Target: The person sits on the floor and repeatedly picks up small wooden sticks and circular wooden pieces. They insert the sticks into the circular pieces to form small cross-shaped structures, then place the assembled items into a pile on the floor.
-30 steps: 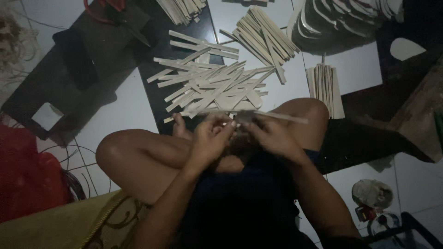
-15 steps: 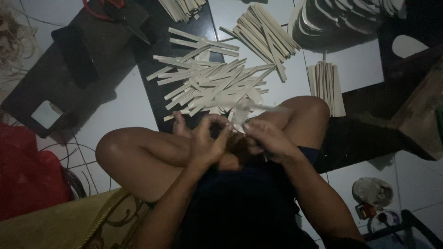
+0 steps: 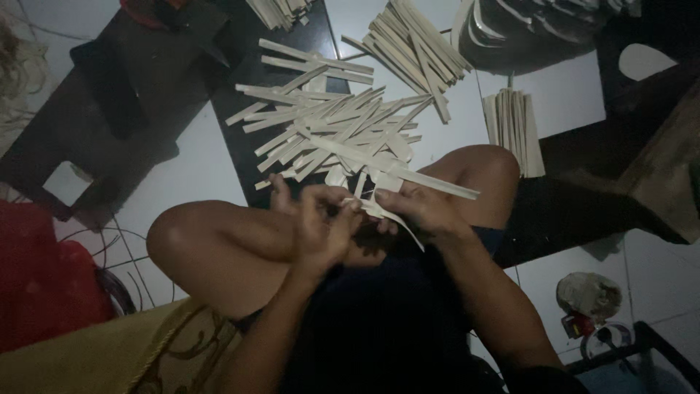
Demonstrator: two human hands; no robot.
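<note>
Pale leaf strips (image 3: 386, 208), thin, light and bendy by the look, sit pinched between left hand (image 3: 321, 230) and right hand (image 3: 423, 211) above the lap; best gripped near the crossing.

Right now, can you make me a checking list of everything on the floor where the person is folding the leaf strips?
Surface: pale tiled floor, partly covered by a dark mat.
Job's things: pale strips held between both hands; a loose pile of cut strips just beyond the knees.
Clutter: a second heap of strips, a small neat bundle, a stack of curved pieces, a roll of tape.
Grippers: left hand and right hand both pinch the strips.
Cables: thin wires on the floor by the left knee.
Surroundings: red cloth, yellow patterned cushion; dim light.
</note>
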